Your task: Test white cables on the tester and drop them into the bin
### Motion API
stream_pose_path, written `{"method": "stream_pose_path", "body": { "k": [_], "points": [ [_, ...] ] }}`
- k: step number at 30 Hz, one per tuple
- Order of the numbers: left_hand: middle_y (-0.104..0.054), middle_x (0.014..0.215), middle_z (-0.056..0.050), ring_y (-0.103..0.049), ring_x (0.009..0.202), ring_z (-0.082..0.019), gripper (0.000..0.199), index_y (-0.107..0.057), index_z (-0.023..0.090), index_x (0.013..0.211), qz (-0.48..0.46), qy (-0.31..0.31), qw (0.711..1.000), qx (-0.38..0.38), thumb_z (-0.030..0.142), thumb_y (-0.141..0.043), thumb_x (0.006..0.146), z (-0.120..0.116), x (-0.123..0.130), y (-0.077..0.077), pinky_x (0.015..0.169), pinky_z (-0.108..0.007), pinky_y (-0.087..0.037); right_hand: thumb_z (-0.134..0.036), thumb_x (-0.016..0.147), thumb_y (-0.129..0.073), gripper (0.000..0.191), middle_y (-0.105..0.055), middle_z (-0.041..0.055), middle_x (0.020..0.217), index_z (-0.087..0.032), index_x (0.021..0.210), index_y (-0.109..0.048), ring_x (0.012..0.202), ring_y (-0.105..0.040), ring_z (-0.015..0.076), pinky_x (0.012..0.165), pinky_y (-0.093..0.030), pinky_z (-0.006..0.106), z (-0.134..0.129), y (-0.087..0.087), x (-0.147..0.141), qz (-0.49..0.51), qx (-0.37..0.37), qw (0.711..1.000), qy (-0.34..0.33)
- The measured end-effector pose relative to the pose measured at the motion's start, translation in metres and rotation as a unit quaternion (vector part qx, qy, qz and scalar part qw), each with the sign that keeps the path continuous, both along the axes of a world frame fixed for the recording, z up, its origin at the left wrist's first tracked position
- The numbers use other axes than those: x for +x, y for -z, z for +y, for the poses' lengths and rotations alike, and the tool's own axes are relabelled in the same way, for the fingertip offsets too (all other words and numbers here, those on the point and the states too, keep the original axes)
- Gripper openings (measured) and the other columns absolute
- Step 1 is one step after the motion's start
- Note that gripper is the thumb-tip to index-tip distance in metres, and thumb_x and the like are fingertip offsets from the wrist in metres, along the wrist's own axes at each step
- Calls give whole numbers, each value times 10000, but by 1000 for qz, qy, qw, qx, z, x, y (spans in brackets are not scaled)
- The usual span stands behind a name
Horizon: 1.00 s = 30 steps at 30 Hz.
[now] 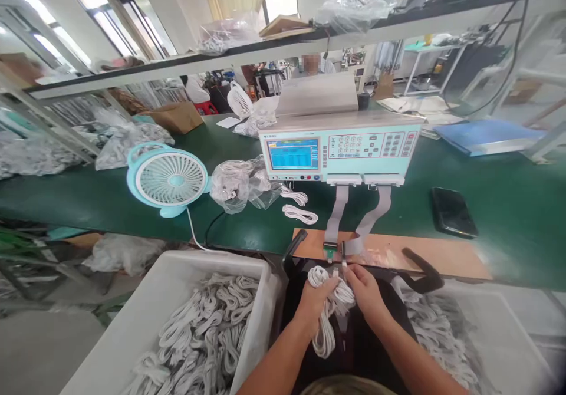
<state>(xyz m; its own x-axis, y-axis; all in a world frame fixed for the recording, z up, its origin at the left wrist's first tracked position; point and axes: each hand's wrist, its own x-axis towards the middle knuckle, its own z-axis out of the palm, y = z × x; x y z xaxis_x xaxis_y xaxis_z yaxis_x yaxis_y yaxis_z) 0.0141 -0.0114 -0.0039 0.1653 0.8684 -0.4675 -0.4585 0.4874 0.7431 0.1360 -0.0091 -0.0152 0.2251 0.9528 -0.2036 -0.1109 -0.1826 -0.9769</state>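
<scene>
Bundles of white cable (325, 330) hang from my left hand (315, 300), whose fingers are closed round them in front of the bench edge. My right hand (363, 289) pinches a small white cable connector (344, 263) just below the end of the right grey ribbon cable (375, 215). Whether that connector is seated in the ribbon's end I cannot tell. Left of it, a small green circuit board (329, 254) sits at the end of the other ribbon cable (339, 209). Both ribbons run up to the tester (340, 147) with its lit blue screen.
A white bin (170, 259) full of coiled cables stands at lower left, another bin (499, 324) at lower right. The green bench (411, 206) holds a blue fan (172, 177), bagged cables (232, 183), two loose coils (300, 213) and a black phone (453, 211). A person sits behind the tester.
</scene>
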Motion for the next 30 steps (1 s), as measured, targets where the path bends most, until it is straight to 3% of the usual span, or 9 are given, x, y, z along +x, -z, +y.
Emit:
{"method": "stream_pose_path", "body": {
  "k": [8,14,19,23,25,27,30],
  "points": [
    [-641,718,-23,-586,646,-134,257,-642,123,810,-117,-26,991,-58,106,-660,555,-7,-14,4,644,-239,-461,-571,769,-557,400,-480,-29,562,-194,643,-519,529,-408,141,510,-345,255,-3,0,-5,-79,18,997,11],
    [-673,812,-55,-612,734,-161,378,-672,132,901,-53,14,997,-52,238,-796,559,-4,-23,4,723,-263,-468,-484,831,-497,309,-514,-19,601,-205,700,-518,558,-449,160,538,-378,266,-8,-1,-4,-108,4,994,-7],
    [-674,797,-47,-602,713,-157,445,-684,131,900,-30,46,998,-28,306,-841,522,1,-27,6,717,-266,-470,-446,835,-471,270,-522,-8,627,-218,692,-500,591,-468,176,560,-400,276,-8,-12,-9,-136,7,991,-13],
    [-671,800,-45,-582,725,-154,406,-696,136,912,5,83,996,16,294,-819,559,2,-33,9,710,-254,-457,-481,851,-451,326,-467,-18,589,-224,651,-450,548,-445,160,511,-385,260,-28,-16,-15,-162,-14,986,-38],
    [-659,788,-29,-564,719,-140,394,-693,147,921,29,97,994,30,290,-810,572,1,-37,12,706,-243,-447,-511,866,-422,361,-436,-27,565,-227,643,-429,520,-434,153,482,-372,253,-45,-11,4,-190,-40,979,-56],
    [-642,766,-15,-549,710,-130,381,-682,150,906,55,103,992,44,291,-807,574,-1,-40,15,704,-235,-439,-520,874,-393,366,-434,-25,554,-232,650,-426,511,-450,161,476,-372,258,-62,-3,43,-255,-65,962,-68],
    [-621,749,-8,-539,705,-128,342,-656,141,864,97,120,984,94,272,-799,581,-7,-36,17,700,-231,-434,-462,839,-441,267,-512,12,605,-236,700,-475,516,-501,195,489,-383,294,-80,3,111,-455,-82,884,-60]
  ]
}}
